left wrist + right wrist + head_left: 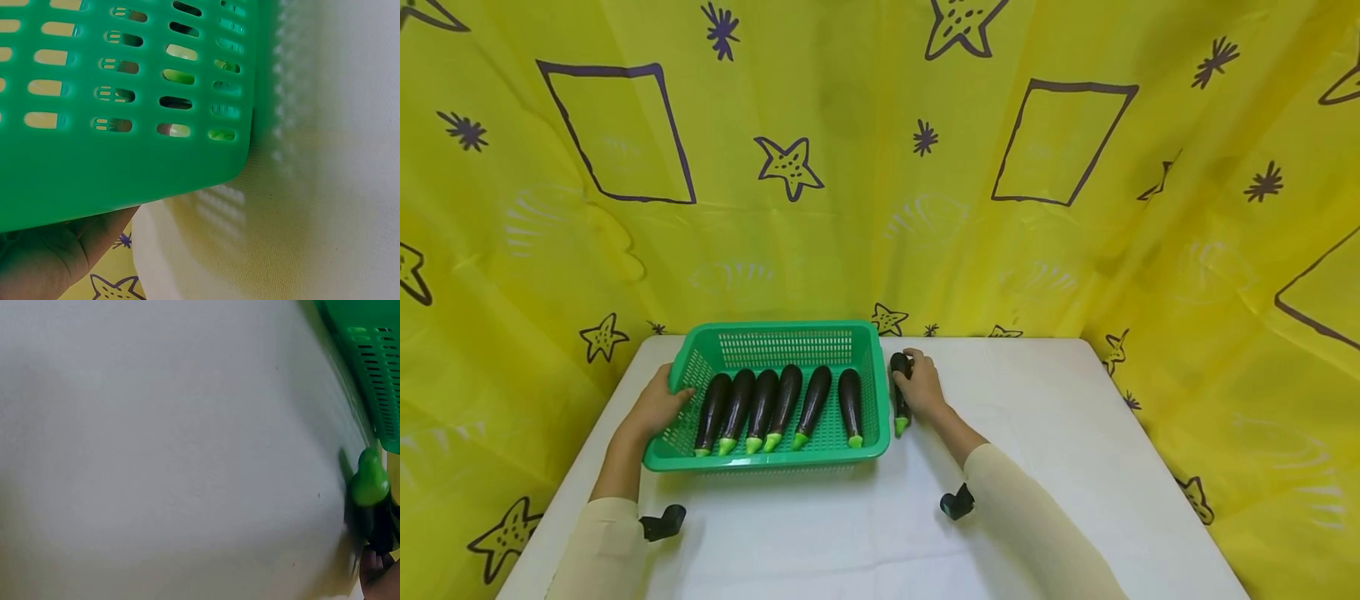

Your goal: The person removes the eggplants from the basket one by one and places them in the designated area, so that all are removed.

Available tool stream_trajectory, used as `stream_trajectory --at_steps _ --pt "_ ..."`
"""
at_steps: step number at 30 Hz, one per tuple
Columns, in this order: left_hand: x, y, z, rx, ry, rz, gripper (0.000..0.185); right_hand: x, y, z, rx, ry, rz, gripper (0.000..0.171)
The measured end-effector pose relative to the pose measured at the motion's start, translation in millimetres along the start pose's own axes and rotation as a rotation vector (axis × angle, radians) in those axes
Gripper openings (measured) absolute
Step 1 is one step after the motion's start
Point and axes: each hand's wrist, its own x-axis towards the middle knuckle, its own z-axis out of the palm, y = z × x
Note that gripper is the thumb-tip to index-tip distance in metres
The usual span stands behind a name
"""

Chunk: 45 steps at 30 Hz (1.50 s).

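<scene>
A green perforated plastic basket (775,343) sits on the white table (1045,467), toward its far left. Six dark purple toy eggplants with green stem caps (775,404) lie side by side on the basket floor, caps pointing toward the person.

The left hand (658,406) rests against the basket's left wall and rim, fingers laid fairly straight along the plastic. In the left wrist view the basket's slotted wall (125,94) fills most of the frame, with part of the hand (62,250) just beneath its rim; whether the thumb hooks under the rim cannot be told.

The right hand (919,387) is on the table just right of the basket, fingers curled over a seventh dark purple eggplant (899,408). This eggplant lies on the tabletop just beside the basket's right wall, its green cap toward the person. The right wrist view shows the cap and dark body (370,487) near the basket corner (375,362).

Cream sleeves cover both forearms. A yellow curtain printed with stars and squares (880,167) surrounds the table.
</scene>
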Motion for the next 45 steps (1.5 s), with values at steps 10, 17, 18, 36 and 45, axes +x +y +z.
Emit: stream_trajectory --at_steps 10,17,18,36,45 --pt "-3.2 -0.5 -0.4 0.007 -0.003 0.003 0.061 2.7 4.0 -13.0 -0.053 0.014 0.04 0.053" --pt "-3.3 -1.3 -0.7 0.003 -0.002 0.005 0.061 0.0 1.8 -14.9 -0.06 0.003 0.043 0.055" --pt "-3.1 -1.2 -0.5 0.003 -0.005 0.002 0.062 -0.2 2.0 -14.8 -0.059 0.003 0.048 0.055" --pt "-2.0 0.7 -1.4 0.016 -0.009 -0.009 0.063 0.1 6.7 -9.6 -0.058 0.011 0.046 0.054" --pt "-1.6 1.7 -1.4 0.014 -0.011 -0.016 0.063 -0.5 4.9 -9.1 -0.069 0.019 0.041 0.052"
